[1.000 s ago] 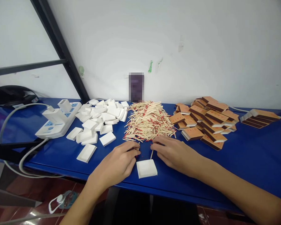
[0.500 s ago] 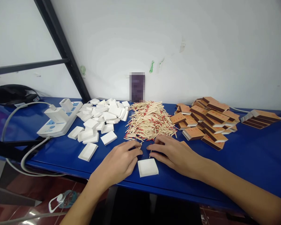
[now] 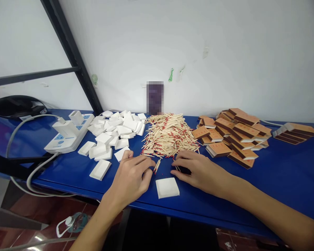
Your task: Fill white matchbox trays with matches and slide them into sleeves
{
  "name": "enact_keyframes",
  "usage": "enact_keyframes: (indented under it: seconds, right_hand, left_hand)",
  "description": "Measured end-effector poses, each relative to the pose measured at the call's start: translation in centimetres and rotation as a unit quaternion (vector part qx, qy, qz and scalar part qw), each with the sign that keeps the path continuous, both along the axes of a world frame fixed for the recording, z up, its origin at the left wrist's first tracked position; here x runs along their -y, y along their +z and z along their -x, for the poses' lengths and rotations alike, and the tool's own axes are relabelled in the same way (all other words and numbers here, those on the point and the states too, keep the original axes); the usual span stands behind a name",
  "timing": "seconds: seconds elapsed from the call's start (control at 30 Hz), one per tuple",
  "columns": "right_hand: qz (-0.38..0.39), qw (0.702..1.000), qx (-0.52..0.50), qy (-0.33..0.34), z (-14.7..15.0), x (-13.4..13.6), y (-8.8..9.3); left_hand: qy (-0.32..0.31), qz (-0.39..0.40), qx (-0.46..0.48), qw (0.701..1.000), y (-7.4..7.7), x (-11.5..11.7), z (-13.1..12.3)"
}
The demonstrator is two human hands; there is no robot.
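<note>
My left hand (image 3: 133, 174) rests on the blue table, thumb and index finger apart. Several matches (image 3: 157, 166) with red heads lie just beyond its fingertips, apparently loose on the tabletop. Opposite, my right hand (image 3: 196, 169) has its thumb and fingers curled around a few matches (image 3: 177, 167), partly hidden by the fingertips. Between and below the hands sits a white matchbox tray (image 3: 167, 188), touched by neither. A large heap of red-tipped matches (image 3: 170, 136) lies just behind both hands.
White matchbox trays (image 3: 100, 169) are piled at the left, beside a power strip (image 3: 68, 139) with plugged-in chargers. Brown matchbox sleeves (image 3: 244, 130) are stacked at the right, with another row (image 3: 293, 133) farther right. A pixelated dark rectangle (image 3: 155, 97) stands against the wall.
My left hand has drawn back left from the small group of matches, which now shows clear of its fingers. My right hand has shifted slightly right. The view has moved a little.
</note>
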State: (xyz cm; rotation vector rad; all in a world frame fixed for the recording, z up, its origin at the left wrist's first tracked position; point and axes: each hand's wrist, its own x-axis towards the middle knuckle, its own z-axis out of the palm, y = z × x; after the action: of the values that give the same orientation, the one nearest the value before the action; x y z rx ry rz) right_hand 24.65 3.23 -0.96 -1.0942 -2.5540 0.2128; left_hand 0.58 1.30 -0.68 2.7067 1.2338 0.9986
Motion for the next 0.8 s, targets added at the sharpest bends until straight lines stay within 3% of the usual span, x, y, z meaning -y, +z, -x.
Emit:
enact_keyframes:
  seconds: [0.3, 0.63, 0.8]
  right_hand:
    - [-0.027, 0.998, -0.046, 0.045, -0.17, -0.39, -0.61]
    - [-0.038, 0.991, -0.070, 0.105, 0.62, -0.13, -0.43]
    - [-0.081, 0.989, -0.064, 0.107, 0.64, -0.29, -0.81]
  left_hand:
    - [-0.011, 0.089, -0.073, 0.993, 0.35, -0.01, -0.09]
    - [-0.049, 0.096, -0.094, 0.990, 0.60, 0.00, -0.21]
    - [-0.068, 0.102, -0.077, 0.990, 0.34, -0.03, -0.25]
